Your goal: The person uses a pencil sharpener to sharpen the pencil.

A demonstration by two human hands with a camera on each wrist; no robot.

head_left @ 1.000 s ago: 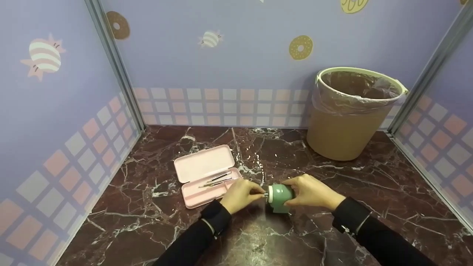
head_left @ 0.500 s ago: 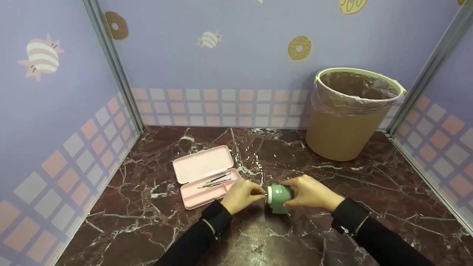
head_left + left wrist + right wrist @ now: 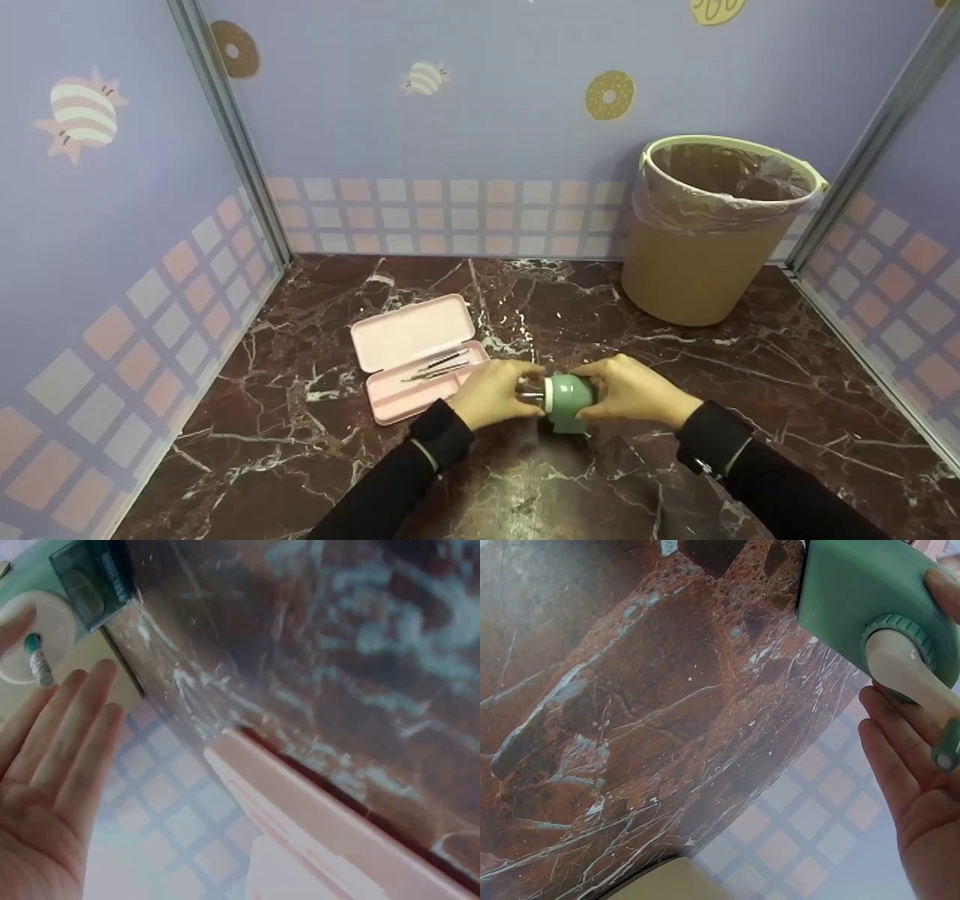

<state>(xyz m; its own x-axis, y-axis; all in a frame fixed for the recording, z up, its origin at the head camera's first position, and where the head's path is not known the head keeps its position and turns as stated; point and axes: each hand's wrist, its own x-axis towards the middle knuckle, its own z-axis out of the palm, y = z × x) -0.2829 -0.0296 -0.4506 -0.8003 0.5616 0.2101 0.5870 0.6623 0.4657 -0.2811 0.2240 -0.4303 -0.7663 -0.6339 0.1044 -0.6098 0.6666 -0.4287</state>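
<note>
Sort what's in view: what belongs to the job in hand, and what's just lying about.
Part of the job:
green sharpener, held by the right hand
pencil, poking out of its front
left hand, beside the pencil, not gripping it

Apparently just lying about:
pink case, lid open
slim items inside it
lined bin, back right

The inner end of the pencil (image 3: 38, 664) was hidden inside the green sharpener (image 3: 570, 396), its back partly covered by the right hand (image 3: 637, 388). Slim tools (image 3: 444, 363) in the pink case (image 3: 412, 330) were too small to identify. The left wrist view cropped the left hand (image 3: 49, 787).
</note>
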